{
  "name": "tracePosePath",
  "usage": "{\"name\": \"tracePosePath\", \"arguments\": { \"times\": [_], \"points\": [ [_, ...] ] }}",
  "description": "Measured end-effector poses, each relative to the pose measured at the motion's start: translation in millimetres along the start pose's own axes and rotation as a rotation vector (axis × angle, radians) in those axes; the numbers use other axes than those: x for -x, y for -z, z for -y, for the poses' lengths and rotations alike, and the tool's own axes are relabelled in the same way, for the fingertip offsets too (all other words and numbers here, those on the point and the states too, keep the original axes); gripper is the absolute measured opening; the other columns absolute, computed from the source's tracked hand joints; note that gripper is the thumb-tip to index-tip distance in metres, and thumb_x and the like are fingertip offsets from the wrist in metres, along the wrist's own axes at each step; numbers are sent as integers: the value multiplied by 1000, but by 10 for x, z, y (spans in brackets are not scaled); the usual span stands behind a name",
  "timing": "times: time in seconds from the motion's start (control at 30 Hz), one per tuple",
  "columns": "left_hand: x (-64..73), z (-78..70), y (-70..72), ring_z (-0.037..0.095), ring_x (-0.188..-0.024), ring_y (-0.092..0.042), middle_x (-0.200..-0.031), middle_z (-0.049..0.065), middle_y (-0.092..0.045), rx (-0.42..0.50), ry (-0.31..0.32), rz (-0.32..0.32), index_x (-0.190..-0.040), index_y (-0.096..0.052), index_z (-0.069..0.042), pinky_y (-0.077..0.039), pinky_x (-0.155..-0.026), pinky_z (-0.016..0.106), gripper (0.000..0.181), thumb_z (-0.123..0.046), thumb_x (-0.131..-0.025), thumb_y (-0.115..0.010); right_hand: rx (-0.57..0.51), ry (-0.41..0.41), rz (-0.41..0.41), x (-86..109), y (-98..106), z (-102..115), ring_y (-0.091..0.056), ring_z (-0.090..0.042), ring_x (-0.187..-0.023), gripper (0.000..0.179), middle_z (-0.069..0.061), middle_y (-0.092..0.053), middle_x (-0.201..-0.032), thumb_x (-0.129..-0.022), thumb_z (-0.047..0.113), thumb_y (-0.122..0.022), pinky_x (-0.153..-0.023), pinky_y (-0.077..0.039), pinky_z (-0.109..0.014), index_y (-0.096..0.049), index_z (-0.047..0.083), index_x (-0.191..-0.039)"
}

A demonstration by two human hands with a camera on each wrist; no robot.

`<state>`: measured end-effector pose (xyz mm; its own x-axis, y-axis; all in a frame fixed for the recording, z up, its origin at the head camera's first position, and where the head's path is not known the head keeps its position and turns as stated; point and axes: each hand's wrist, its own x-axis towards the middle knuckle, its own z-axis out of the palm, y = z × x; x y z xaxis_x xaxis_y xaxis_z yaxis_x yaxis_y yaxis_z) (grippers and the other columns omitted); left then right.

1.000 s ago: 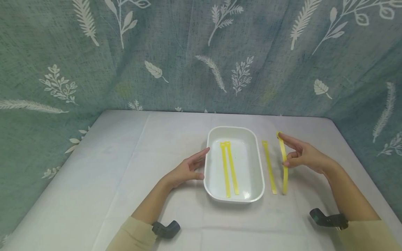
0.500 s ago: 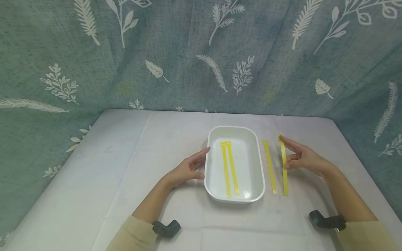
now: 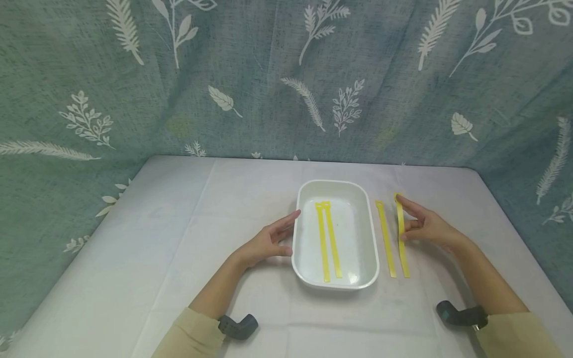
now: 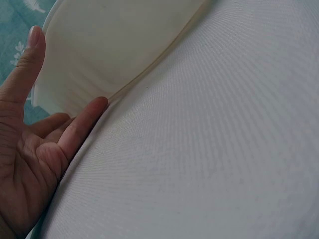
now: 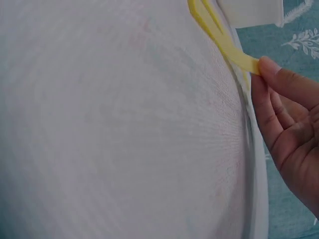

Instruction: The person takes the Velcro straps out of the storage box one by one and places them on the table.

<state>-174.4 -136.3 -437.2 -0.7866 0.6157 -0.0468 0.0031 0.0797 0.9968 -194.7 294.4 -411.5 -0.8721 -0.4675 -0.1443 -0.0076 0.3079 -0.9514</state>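
Observation:
My right hand [image 3: 431, 228] pinches a yellow cable tie [image 3: 401, 248], a flat strap with a slotted head. The index finger is at its far end, the thumb partway down. In the right wrist view the thumb and fingers grip the strap [image 5: 244, 62], which bends down toward the cloth. Just left of it lies a second yellow cable tie [image 3: 387, 243], roughly parallel. My left hand [image 3: 266, 243] rests its spread fingers and thumb against the left side of a white basin [image 3: 373, 258]. Inside the basin two more yellow ties [image 3: 323, 243] lie side by side, heads away from me.
A white cloth [image 3: 215, 248] covers the table. Behind it hangs a blue-green curtain [image 3: 250, 59] with white leaf prints. Dark wrist camera mounts [image 3: 239, 326] sit on both forearms.
My right hand has shifted slightly left with the pinched cable tie, bringing its lower end closer to the neighbouring tie. The left hand and basin stay in place.

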Motion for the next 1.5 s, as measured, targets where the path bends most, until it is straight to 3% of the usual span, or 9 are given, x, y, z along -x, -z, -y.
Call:
{"name": "tracePosePath", "arguments": {
  "times": [0.07, 0.13, 0.23, 0.37, 0.5, 0.7, 0.8, 1.13, 1.5],
  "points": [
    [1, 1, 0, 23, -143, -24, -156, -10, -22, 2, -3, 0, -148, -31, -30, -24, -115, 39, 88, -18, -76, -80, 30, 13, -6, -4, -12, -9, -60, -6, -72, 103, -27, -3, -155, -74, -6, -73, -71, -51, -16, -7, 6, -152],
    [2, 2, 1, 23, -143, -24, -156, -10, -22, 4, -4, 0, -148, -31, -30, -24, -115, 39, 88, -18, -76, -80, 80, 12, -22, -10, -26, -13, -58, -6, -70, 103, -30, -23, -148, -73, -5, -74, -68, -50, -16, -8, 5, -151],
    [3, 2, -1, 22, -143, -25, -156, -10, -22, 3, 2, -3, -148, -31, -30, -25, -115, 39, 89, -17, -75, -80, 182, -8, -46, -20, -42, -12, -56, -8, -67, 104, -26, -54, -114, -72, -1, -77, -65, -48, -17, -10, 5, -151],
    [3, -5, -7, 21, -143, -25, -156, -11, -22, -7, 10, -11, -148, -31, -30, -25, -114, 39, 89, -14, -76, -79, 298, -56, -65, -26, -55, 21, -54, -12, -67, 104, -12, -60, -82, -71, 5, -80, -62, -47, -19, -14, 6, -151],
    [2, -7, -6, 21, -143, -25, -156, -11, -22, -13, 12, -16, -148, -30, -30, -26, -114, 38, 88, -11, -77, -78, 396, -108, -89, -30, -72, 52, -52, -16, -68, 101, -7, -59, -76, -70, 11, -81, -58, -45, -22, -19, 4, -150],
    [0, 11, 4, 21, -143, -25, -156, -11, -22, -7, 10, -11, -148, -30, -31, -27, -114, 38, 88, -11, -77, -78, 483, -158, -155, -36, -99, 54, -47, -21, -78, 82, -15, -50, -104, -69, 18, -83, -61, -43, -23, -44, -1, -138],
    [-2, 10, 5, 21, -143, -25, -156, -11, -22, -15, 10, -11, -148, -30, -31, -27, -113, 38, 88, -10, -77, -77, 484, -167, -172, -41, -103, 45, -44, -22, -82, 74, -16, -44, -107, -69, 19, -84, -61, -42, -22, -52, -3, -132],
    [-20, 5, 1, 19, -143, -24, -155, -13, -22, -19, 26, -25, -148, -30, -32, -28, -113, 35, 90, -11, -76, -79, 538, -201, -163, -72, -95, 33, -45, -21, -81, 74, -16, -49, -106, -69, 24, -83, -63, -42, -23, -52, -3, -131],
    [-5, 5, 2, 21, -143, -24, -156, -12, -20, -11, 27, -14, -148, -29, -31, -28, -113, 36, 89, -8, -77, -77, 496, -188, -153, -63, -92, 153, -46, -20, -84, 79, -13, -51, -103, -70, 30, -83, -62, -43, -23, -48, 0, -135]
  ]
}}
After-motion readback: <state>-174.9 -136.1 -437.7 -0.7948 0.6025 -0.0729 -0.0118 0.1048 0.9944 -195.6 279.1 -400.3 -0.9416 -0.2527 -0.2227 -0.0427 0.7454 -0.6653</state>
